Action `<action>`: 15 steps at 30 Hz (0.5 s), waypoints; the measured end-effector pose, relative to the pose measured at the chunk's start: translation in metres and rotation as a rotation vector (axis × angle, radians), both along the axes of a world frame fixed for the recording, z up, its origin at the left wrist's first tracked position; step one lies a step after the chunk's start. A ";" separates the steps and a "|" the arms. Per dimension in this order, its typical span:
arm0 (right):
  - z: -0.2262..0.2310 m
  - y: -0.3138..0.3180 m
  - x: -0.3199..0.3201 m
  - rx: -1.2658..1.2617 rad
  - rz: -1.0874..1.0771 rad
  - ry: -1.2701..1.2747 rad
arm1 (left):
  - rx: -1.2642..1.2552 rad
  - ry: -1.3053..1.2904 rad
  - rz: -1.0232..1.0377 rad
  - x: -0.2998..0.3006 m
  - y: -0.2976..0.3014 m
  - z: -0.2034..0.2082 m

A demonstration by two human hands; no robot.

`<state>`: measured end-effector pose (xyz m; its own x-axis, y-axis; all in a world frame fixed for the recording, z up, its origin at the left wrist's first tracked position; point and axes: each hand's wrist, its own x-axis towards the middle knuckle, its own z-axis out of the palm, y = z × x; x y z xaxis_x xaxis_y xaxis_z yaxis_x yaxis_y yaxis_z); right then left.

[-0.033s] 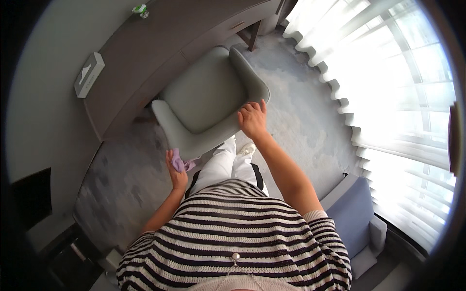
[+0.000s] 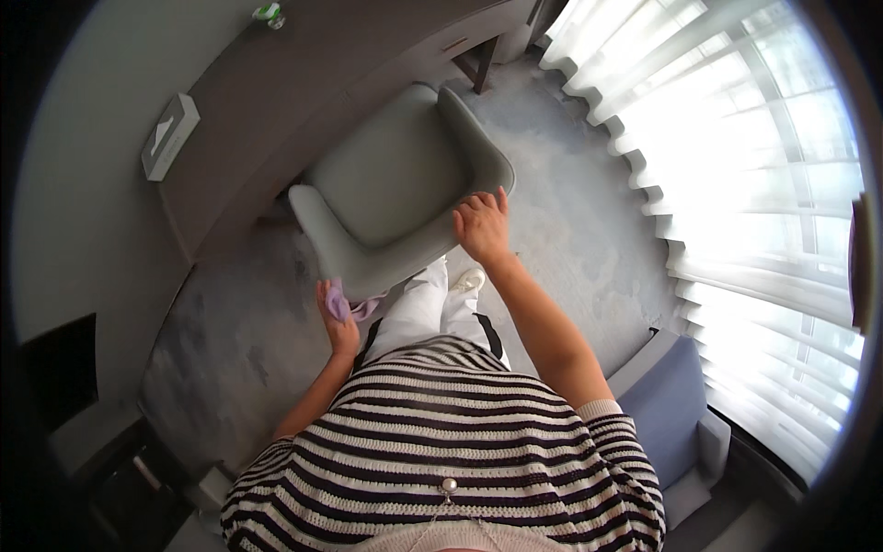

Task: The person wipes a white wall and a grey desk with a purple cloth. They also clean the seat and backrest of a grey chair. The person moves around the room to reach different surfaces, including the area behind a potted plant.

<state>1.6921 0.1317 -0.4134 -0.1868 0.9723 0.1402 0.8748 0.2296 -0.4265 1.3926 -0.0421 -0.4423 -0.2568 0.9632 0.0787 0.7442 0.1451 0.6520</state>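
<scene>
Cloth clutched in left hand; right hand flat on chair.

a hotel-like room: long wall desk, grey armchair, carpet, sheer curtains.

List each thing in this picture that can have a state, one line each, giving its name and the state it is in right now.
Left hand: closed around the purple cloth.
Purple cloth: bunched up, held against the chair's back edge.
Right hand: fingers spread, resting on the chair's backrest rim.
Grey chair: upright, seat unoccupied, pushed near the desk.
Desk: drawer shut.
White curtains: drawn across the window, sunlit.
Tissue box: lying on the desk.
</scene>
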 end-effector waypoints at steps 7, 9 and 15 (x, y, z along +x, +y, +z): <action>0.011 0.000 0.003 0.023 0.068 -0.042 | 0.029 -0.183 -0.135 0.017 0.030 0.041; 0.015 0.002 0.002 -0.050 0.071 -0.073 | 0.000 -0.184 -0.199 0.012 0.047 0.062; 0.018 0.003 -0.001 -0.053 0.075 -0.100 | 0.235 -0.846 0.447 -0.014 0.116 0.069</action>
